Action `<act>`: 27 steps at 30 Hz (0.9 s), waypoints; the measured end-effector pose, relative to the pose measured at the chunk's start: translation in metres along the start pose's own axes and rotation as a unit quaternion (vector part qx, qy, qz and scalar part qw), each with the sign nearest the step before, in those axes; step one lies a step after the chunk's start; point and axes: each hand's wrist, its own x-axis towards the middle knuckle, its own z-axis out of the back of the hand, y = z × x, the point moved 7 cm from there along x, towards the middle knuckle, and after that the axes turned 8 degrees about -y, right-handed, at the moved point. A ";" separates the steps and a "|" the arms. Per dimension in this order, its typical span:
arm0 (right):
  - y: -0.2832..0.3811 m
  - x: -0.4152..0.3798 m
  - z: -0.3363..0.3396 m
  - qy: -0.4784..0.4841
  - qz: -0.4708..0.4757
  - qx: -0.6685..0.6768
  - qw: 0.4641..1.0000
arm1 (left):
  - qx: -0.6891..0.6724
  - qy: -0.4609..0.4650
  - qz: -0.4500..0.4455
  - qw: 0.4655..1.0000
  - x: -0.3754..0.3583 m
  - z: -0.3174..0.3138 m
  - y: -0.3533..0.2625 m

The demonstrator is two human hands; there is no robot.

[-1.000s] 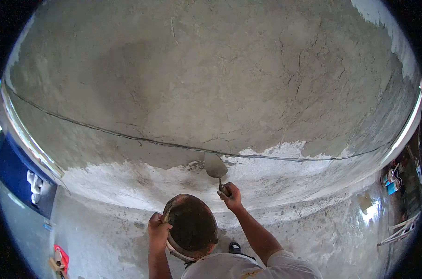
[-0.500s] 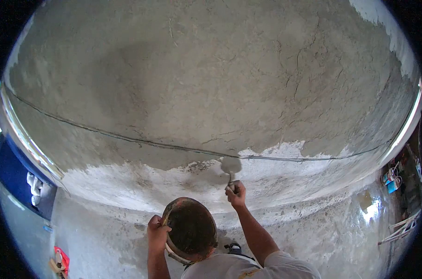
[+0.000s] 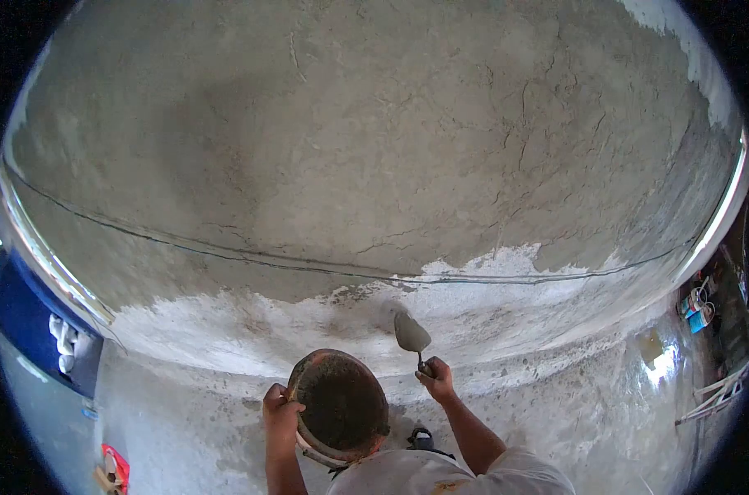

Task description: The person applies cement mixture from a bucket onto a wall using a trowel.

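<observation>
My left hand (image 3: 280, 406) grips the rim of a round, mortar-stained bucket (image 3: 302, 441), tilted so that its dark inside faces me. How much mortar lies in it is hard to make out. My right hand (image 3: 437, 379) is closed around the handle of a trowel (image 3: 412, 332), whose grey blade points up in front of the wall's pale lower band. Wet grey plaster (image 3: 374, 148) covers the upper wall, with cracks toward the right. Its ragged lower edge meets the whitish uncoated strip (image 3: 226, 326).
A thin cable (image 3: 308, 268) runs across the wall. Below lies a stained concrete floor (image 3: 539, 429). A red bag (image 3: 115, 469) and white bundles (image 3: 63, 340) are at left; blue-and-white cans (image 3: 698, 312) and pale bars (image 3: 717, 396) at right.
My right hand has drawn the trowel down and back from the wall by the cable, and the blade has turned. The bucket in my left hand stays nearly in place.
</observation>
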 end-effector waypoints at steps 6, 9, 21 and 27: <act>0.061 -0.047 0.008 -0.001 0.083 -0.293 0.953 | -0.023 -0.028 -0.027 0.999 0.012 0.009 0.022; 0.119 -0.057 0.004 0.015 0.207 -0.387 0.898 | 0.047 -0.028 -0.028 0.998 0.002 0.008 -0.001; 0.201 -0.031 -0.088 0.202 0.451 -0.568 0.658 | 0.013 -0.015 -0.043 0.999 0.001 0.011 -0.012; 0.193 -0.038 -0.136 0.278 0.575 -0.546 0.543 | -0.022 0.017 -0.054 0.998 -0.003 0.004 -0.025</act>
